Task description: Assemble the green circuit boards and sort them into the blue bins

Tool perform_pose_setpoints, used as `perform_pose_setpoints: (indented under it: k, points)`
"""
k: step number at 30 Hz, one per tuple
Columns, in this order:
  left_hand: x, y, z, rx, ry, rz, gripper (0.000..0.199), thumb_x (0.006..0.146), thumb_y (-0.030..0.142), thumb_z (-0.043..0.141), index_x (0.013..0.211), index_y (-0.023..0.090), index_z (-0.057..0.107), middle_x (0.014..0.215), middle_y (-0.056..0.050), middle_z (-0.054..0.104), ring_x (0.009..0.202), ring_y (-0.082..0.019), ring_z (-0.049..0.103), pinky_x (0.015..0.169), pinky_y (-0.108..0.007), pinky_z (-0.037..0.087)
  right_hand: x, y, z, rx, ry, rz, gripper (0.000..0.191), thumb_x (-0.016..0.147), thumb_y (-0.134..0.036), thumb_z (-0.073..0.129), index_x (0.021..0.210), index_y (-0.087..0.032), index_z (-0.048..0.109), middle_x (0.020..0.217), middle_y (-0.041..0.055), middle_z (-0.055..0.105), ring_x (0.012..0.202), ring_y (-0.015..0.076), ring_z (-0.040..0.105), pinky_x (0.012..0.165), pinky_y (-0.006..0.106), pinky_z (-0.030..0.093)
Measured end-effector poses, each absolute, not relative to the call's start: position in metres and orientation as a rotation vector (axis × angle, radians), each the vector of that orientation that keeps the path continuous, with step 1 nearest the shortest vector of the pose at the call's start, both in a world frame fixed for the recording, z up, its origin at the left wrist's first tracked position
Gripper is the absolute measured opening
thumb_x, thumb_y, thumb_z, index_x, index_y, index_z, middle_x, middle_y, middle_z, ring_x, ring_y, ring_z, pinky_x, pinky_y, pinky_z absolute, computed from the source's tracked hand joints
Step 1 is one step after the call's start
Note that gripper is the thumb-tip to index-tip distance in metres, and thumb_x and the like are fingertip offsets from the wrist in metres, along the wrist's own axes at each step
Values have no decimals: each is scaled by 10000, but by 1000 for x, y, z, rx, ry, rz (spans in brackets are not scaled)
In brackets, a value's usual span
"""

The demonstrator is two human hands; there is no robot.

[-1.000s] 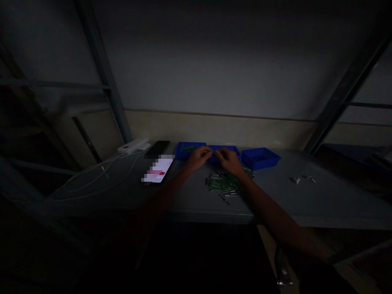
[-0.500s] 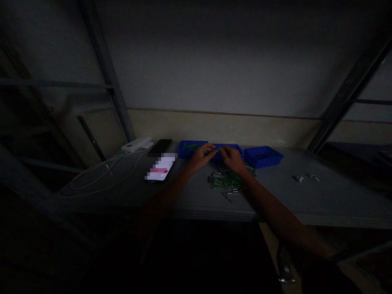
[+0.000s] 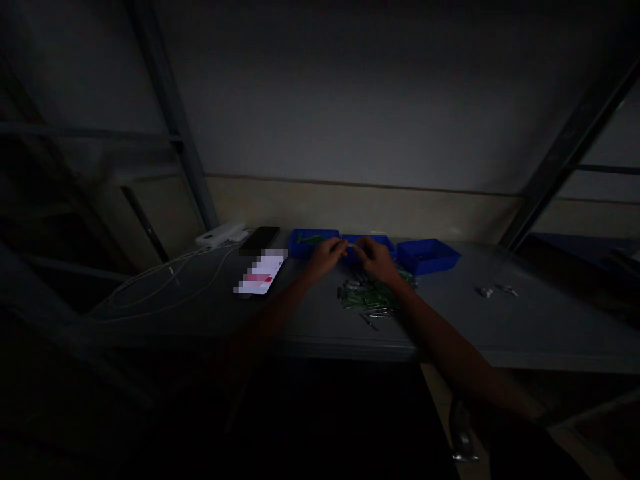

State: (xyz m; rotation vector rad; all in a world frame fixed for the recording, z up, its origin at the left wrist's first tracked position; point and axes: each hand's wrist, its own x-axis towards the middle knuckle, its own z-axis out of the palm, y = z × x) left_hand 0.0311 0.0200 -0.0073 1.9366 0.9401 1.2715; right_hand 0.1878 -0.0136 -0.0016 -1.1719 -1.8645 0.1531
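Piece (image 3: 351, 245) (small, blurred) is pinched between left hand (image 3: 326, 257) and right hand (image 3: 377, 260); parts (image 3: 367, 297) are heaped toward six o'clock. Fine handling seems underway; steadiness is called for.

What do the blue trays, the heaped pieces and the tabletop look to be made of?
Blue trays: probably moulded plastic; even colour right through the thin, straight walls.
Slim silvery pieces: likely bare, polished metal, from their bright glints.
Green pieces: perhaps plastic; too dark and small to be sure.
Tabletop: smooth grey with a faint sheen; painted metal or laminate, I can't tell which.
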Motion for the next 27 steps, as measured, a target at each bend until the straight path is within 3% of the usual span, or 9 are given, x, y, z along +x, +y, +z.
perform_pose_setpoints:
  k: [4, 9, 16, 20, 24, 27]
  points:
    - [32, 15, -5, 1946, 841, 1309, 224, 753, 286, 585, 931, 149, 576, 699, -5, 616, 702, -128, 591, 674, -236, 449, 188, -12, -2, -1187, -1857, 140, 316, 856, -388, 378, 732, -162, 561, 642, 31, 577, 605, 150, 506, 570, 253, 342]
    - [30, 16, -3, 1983, 862, 1320, 162, 747, 277, 584, 853, 155, 581, 768, -25, 635, 731, -135, 596, 687, -248, 459, 187, -14, -2, -1183, -1854, 157, 359, 865, -416, 351, 702, -166, 550, 603, 15, 544, 578, 141, 486, 556, 251, 330]
    - [29, 18, -3, 2025, 962, 1294, 243, 806, 369, 482, 756, 153, 582, 644, -15, 607, 620, -139, 572, 614, -254, 437, 186, -15, -2, -1105, -1858, 225, 325, 807, -412, 478, 994, -153, 536, 562, -41, 476, 510, 118, 441, 513, 224, 332]
    - [30, 15, -2, 2019, 995, 1253, 280, 826, 380, 446, 708, 155, 565, 614, -14, 597, 596, -136, 567, 606, -256, 430, 186, -16, -1, -1137, -1860, 190, 272, 823, -390, 447, 912, -154, 551, 550, -28, 485, 510, 125, 438, 513, 235, 319]
    - [30, 12, -1, 1987, 864, 1214, 212, 787, 319, 527, 914, 151, 558, 651, -1, 603, 631, -128, 584, 607, -235, 440, 187, -16, 0, -1175, -1823, 186, 273, 840, -389, 408, 790, -160, 548, 620, 9, 543, 571, 135, 478, 554, 245, 334]
    - [29, 11, -1, 2022, 851, 1197, 223, 767, 285, 559, 948, 157, 541, 627, 17, 588, 607, -117, 574, 594, -223, 431, 187, -16, 1, -1180, -1816, 198, 298, 848, -400, 389, 740, -164, 536, 637, 15, 549, 599, 140, 492, 565, 247, 337]
